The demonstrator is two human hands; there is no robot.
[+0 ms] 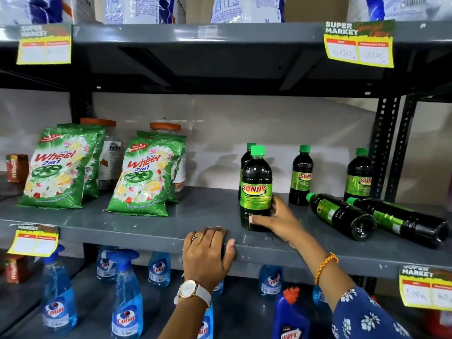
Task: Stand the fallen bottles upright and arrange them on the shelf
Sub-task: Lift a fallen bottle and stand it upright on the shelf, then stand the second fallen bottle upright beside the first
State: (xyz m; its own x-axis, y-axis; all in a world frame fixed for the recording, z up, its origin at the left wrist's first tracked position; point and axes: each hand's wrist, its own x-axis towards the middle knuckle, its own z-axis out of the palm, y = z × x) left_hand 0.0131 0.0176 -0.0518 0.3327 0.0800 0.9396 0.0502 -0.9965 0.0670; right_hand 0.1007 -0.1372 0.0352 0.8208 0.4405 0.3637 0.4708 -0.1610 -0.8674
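On the grey middle shelf (171, 228) my right hand (278, 217) grips the lower part of an upright dark Sunny bottle (256, 182) with a green cap. A second upright bottle (245, 156) stands right behind it. Further right stand two more upright bottles, one (301, 176) mid-shelf and one (358, 174) near the post. Two bottles lie on their sides at the right: one (342, 215) with its cap pointing back-left, the other (403, 221) beside it. My left hand (208, 250) rests on the shelf's front edge, fingers curled over it.
Green Wheel detergent bags (144, 177) and jars with orange lids (165, 127) fill the shelf's left half. Blue Colin spray bottles (127, 297) and a Harpic bottle (291, 319) stand on the shelf below. Yellow price tags (358, 45) hang from shelf edges. A black upright post (384, 143) is at the right.
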